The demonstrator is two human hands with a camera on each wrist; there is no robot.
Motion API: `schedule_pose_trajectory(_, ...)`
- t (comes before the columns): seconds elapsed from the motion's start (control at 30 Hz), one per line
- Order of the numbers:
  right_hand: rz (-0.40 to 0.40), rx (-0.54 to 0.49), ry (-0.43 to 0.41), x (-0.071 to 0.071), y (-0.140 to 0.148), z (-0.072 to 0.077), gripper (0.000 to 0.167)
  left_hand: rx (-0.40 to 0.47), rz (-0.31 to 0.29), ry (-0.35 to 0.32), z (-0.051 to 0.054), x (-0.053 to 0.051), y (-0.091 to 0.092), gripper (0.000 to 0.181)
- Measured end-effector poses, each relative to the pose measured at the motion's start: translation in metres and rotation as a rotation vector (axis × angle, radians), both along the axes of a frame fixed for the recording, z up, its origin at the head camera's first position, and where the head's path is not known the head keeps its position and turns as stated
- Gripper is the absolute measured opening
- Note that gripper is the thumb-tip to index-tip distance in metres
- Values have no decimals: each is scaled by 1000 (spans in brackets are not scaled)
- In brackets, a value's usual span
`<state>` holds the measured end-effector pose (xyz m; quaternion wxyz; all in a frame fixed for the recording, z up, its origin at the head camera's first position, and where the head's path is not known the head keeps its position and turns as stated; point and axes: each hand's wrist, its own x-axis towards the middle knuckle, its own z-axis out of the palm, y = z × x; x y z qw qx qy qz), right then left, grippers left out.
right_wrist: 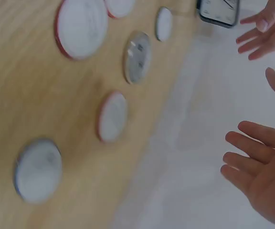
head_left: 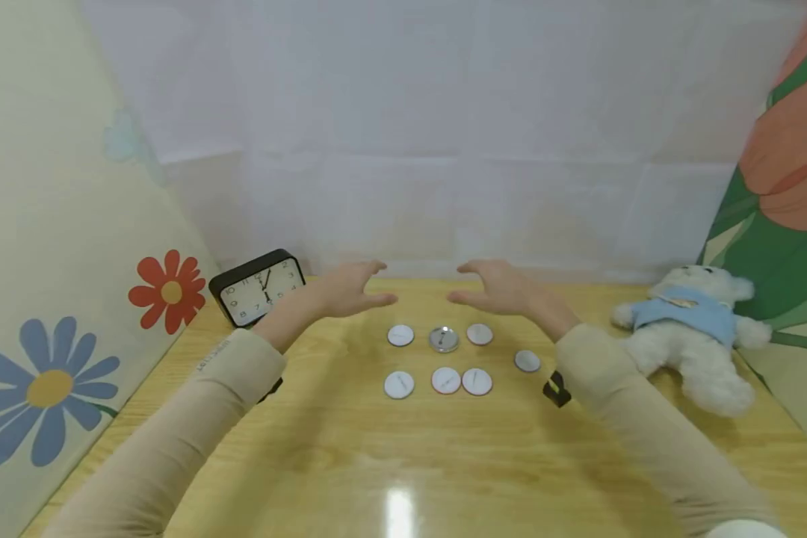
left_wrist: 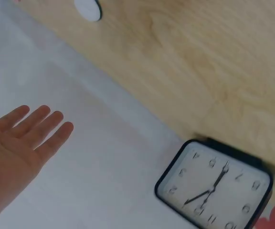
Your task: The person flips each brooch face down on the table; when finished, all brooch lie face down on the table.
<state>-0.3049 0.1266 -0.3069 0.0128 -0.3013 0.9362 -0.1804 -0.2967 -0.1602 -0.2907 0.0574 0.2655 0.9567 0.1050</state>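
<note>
My left hand (head_left: 348, 290) is raised over the back of the table, its fingers extended and nothing in them. Opposite it, palm facing inward, my right hand (head_left: 501, 288) hovers with its fingers spread apart and holds nothing. Several round pin badges lie face down between and below the hands, their pins showing on the backs. One badge (head_left: 443, 339) has a bare silver back; a white-backed badge (head_left: 400, 335) lies to its left and another white badge (head_left: 480, 334) to its right. A small badge (head_left: 527, 361) sits apart, nearest my right forearm.
A black-framed clock (head_left: 262, 288) stands at the back left, beside my left wrist. On the right lies a white plush toy (head_left: 693, 336) in a blue top. A white cloth (head_left: 430, 149) hangs behind the wooden table (head_left: 350, 463).
</note>
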Motion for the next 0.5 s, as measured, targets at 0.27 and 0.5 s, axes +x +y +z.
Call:
schedule_pose_trajectory(0.27, 77, 44, -94, -8, -46, -52, 70, 103, 60, -143, -67, -4, -6, 86)
schedule_pose_trajectory(0.5, 94, 114, -107, -6, -69, -69, 74, 72, 56, -150, -82, -4, -6, 76)
